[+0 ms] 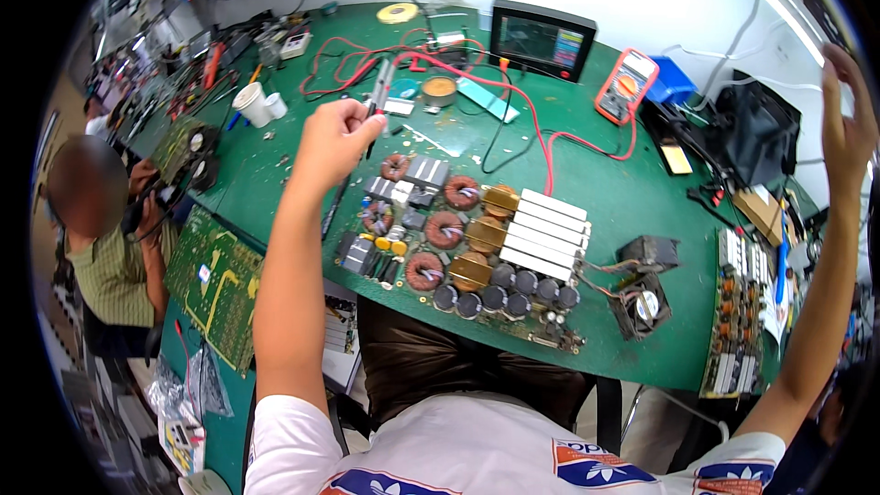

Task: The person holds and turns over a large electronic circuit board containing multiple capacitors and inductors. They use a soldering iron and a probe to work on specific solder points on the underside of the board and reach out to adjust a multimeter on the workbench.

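Note:
My left hand [335,142] is raised over the left part of the bench, its fingers closed on a slim black probe-like tool [368,148]; silver metal pieces rise beside it. Below lies a large circuit board with copper coils [445,229], black capacitors [493,298] and pale heatsink bars [545,234]. My right hand [845,110] is lifted at the far right rim, near the lamp, its curved fingers apart with nothing visible in them. Two small fans [646,257] sit right of the board, joined to it by wires.
A multimeter [626,85], screen device [541,41] and red leads stand at the back. Another board [738,307] lies right, a green board [206,284] left. Tools and cups [252,105] crowd the back left. A co-worker [105,266] sits left, hands on equipment.

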Demonstrator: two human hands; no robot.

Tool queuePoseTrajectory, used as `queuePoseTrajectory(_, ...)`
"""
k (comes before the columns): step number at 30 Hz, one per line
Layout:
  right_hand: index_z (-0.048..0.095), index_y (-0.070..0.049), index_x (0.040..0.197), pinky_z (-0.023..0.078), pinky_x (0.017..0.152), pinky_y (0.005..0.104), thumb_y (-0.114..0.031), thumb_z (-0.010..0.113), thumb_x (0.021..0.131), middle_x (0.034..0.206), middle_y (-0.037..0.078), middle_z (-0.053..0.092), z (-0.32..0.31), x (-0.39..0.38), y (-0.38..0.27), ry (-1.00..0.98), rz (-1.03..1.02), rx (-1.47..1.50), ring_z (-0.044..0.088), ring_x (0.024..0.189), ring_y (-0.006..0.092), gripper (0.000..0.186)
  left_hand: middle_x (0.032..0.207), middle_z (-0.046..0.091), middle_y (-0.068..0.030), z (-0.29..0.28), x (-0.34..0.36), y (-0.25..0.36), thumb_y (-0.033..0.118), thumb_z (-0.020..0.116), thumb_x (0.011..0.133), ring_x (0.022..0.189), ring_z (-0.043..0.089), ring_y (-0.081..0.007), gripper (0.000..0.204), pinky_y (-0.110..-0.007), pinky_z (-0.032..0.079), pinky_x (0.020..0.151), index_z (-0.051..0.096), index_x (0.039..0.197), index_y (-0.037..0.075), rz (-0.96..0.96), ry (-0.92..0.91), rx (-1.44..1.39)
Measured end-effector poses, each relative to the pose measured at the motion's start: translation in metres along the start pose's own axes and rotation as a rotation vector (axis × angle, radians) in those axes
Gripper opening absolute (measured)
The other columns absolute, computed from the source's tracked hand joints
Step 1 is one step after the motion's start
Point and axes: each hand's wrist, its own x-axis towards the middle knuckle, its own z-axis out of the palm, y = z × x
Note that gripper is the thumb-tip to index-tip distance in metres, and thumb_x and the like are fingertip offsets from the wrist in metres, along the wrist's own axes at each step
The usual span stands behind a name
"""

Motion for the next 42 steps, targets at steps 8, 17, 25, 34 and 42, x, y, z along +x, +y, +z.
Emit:
queuePoseTrajectory(8, 0.066, 0.002, 0.102, 0.046, 0.066, 0.0225, -0.017, 0.064, 0.095, 0.078, 0.001, 0.062, -0.011, 0.009, -0.216, -0.562, 0.341, 1.046, 0.057, 0.073, 0.0062, 0.021, 0.061, 0.044, 0.0085, 0.012, -0.043, 0.137, 0.019, 0.071, 0.088, 0.053, 0.037, 0.0, 0.022, -0.02, 0.027, 0.047, 0.062, 0.079, 0.001, 0.153, -0.197, -0.524)
queuePoseTrajectory(17, 0.061, 0.0, 0.081, 0.032, 0.047, 0.0238, -0.029, 0.066, 0.094, 0.058, -0.003, 0.046, 0.004, -0.062, -0.285, -0.413, 0.897, 1.307, 0.04, 0.053, 0.0029, 0.032, 0.064, 0.057, 0.004, 0.065, -0.092, 0.166, 0.01, 0.07, 0.09, 0.048, 0.046, -0.0002, 0.012, -0.017, 0.032, 0.042, 0.062, 0.087, 0.002, 0.152, -0.617, -0.674)
queuePoseTrajectory(25, 0.049, -0.005, 0.079, 0.031, 0.046, 0.0236, -0.03, 0.046, 0.102, 0.057, 0.001, 0.043, -0.041, -0.106, -0.249, -0.243, 0.956, 1.739, 0.04, 0.049, 0.0103, 0.034, 0.063, 0.056, -0.0004, 0.048, -0.084, 0.126, 0.019, 0.061, 0.097, 0.043, 0.045, -0.004, 0.016, -0.019, 0.036, 0.04, 0.057, 0.099, 0.004, 0.032, -0.318, -1.006)
queuePoseTrajectory(34, 0.045, -0.01, 0.087, 0.026, 0.052, 0.0275, -0.033, 0.036, 0.107, 0.059, -0.004, 0.031, -0.073, -0.135, -0.196, 0.295, 1.021, 1.798, 0.034, 0.05, 0.0095, 0.032, 0.082, 0.044, -0.0024, -0.04, -0.084, 0.07, 0.019, 0.044, 0.106, 0.064, 0.041, -0.0097, 0.027, -0.024, 0.036, 0.056, 0.053, 0.113, -0.006, 0.33, -0.04, -1.304)
queuePoseTrajectory(42, 0.05, -0.004, 0.106, 0.054, 0.056, 0.0321, -0.015, 0.067, 0.094, 0.073, 0.008, 0.056, -0.038, -0.172, -0.279, 0.023, 0.952, 1.718, 0.06, 0.059, 0.0206, 0.024, 0.075, 0.063, -0.0148, 0.029, -0.151, 0.05, 0.024, 0.057, 0.1, 0.059, 0.063, -0.0203, 0.027, -0.028, 0.051, 0.056, 0.052, 0.107, -0.002, 0.151, -0.014, -0.808)
